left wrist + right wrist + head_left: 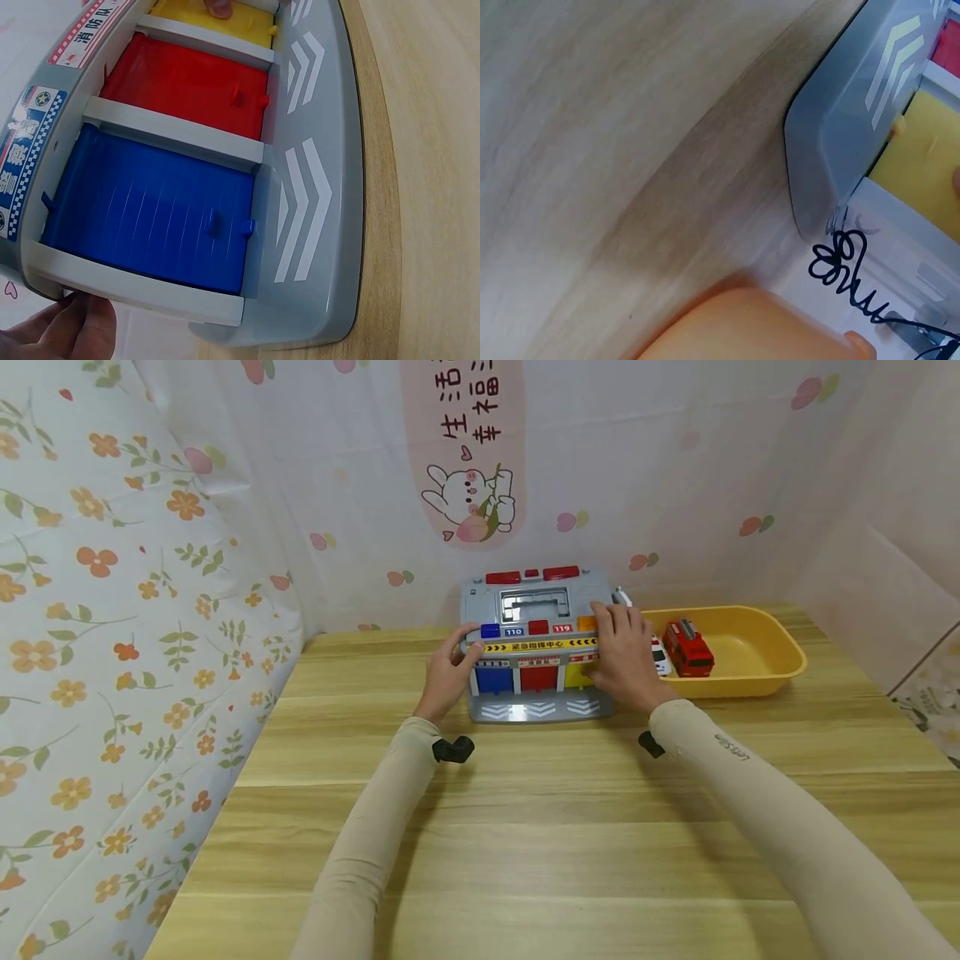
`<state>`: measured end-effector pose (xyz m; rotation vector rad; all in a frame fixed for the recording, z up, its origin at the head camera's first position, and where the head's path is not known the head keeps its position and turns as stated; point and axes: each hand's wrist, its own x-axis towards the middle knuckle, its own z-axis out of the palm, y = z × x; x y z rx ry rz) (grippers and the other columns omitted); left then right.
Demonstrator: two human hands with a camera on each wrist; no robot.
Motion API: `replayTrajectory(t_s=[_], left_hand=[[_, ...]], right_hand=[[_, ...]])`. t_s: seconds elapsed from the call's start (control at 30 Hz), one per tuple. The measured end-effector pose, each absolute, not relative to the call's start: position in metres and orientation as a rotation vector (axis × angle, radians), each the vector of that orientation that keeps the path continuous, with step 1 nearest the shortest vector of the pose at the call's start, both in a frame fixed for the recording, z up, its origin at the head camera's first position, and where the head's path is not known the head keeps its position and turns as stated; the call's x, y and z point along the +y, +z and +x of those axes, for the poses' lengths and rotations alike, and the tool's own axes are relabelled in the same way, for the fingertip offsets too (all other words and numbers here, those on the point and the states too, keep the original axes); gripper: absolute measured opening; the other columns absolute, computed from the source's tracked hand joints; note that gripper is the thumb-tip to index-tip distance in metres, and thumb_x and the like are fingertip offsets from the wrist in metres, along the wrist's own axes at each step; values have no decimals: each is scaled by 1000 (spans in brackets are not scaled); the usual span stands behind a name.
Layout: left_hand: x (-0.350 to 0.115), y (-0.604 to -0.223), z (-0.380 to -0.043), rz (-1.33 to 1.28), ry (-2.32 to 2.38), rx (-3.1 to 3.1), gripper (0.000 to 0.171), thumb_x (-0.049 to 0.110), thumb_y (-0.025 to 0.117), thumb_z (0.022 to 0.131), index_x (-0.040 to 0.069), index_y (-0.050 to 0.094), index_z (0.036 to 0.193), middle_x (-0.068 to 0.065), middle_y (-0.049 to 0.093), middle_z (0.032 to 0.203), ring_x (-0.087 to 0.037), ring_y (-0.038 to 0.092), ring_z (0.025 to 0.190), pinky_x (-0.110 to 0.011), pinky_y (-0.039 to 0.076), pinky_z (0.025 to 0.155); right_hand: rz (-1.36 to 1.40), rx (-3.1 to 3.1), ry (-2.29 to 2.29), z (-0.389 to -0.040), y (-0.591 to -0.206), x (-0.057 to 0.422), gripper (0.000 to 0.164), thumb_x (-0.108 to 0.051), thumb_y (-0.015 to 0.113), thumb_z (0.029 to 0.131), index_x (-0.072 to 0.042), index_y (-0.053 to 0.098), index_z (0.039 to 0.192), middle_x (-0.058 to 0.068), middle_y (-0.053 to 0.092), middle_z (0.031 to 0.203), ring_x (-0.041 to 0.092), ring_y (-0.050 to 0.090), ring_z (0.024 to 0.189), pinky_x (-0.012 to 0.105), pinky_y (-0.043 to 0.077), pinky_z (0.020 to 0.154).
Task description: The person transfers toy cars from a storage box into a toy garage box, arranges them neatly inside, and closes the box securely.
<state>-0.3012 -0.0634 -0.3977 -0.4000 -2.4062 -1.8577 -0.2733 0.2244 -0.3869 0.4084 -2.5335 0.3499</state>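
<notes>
A grey toy emergency station (480,606) stands at the back of the table, its blue door (165,202), red door (195,79) and yellow door (922,157) all closed. My left hand (446,672) grips its left side, with the thumb toward the front and the fingers (79,330) bent round the side wall. At the opposite end, my right hand (624,652) holds the right front corner. Its fingers lie over the top, and a fingertip (217,6) touches the yellow door. A coiled black cord (847,262) hangs at the station's right side.
A yellow tray (757,687) stands right of the station, holding a red toy fire truck (688,650) and a white toy vehicle (660,657), which is partly hidden by my right hand. Patterned cloth (360,527) hangs behind the wooden table (525,843) and along its left.
</notes>
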Motion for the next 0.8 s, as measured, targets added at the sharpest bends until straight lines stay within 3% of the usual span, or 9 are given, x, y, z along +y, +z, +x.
replayTrajectory(t_s=[0.23,0.4,0.6,0.8], left_hand=[[-62,-397,-299,-418,-1851,-2403,32,38,58,101,32,59,133,-8,63,120,-17,62,89,-51,54,93],[-62,-395,-298,-399,-1863,-2412,32,40,58,101,35,59,132,-8,62,128,-21,65,99,-57,53,98],[-63,-396,-300,-387,-1826,-2433,33,41,58,100,36,58,133,-4,59,137,-20,64,107,-47,53,99],[-64,-397,-301,-382,-1828,-2436,33,43,58,100,37,59,132,-4,59,137,-20,65,109,-45,53,98]], right_hand=[[395,-2585,399,-272,-385,228,106,-20,93,68,-5,28,150,26,41,138,41,32,124,58,28,103],[406,-2648,456,-269,-375,227,108,-24,94,68,-7,28,151,27,40,139,42,30,125,60,25,102],[440,-2738,512,-269,-359,227,106,-29,91,72,-14,27,155,26,41,139,43,29,128,64,20,105],[543,-2770,494,-268,-345,217,101,-28,89,75,-17,30,156,25,40,145,44,29,136,67,15,109]])
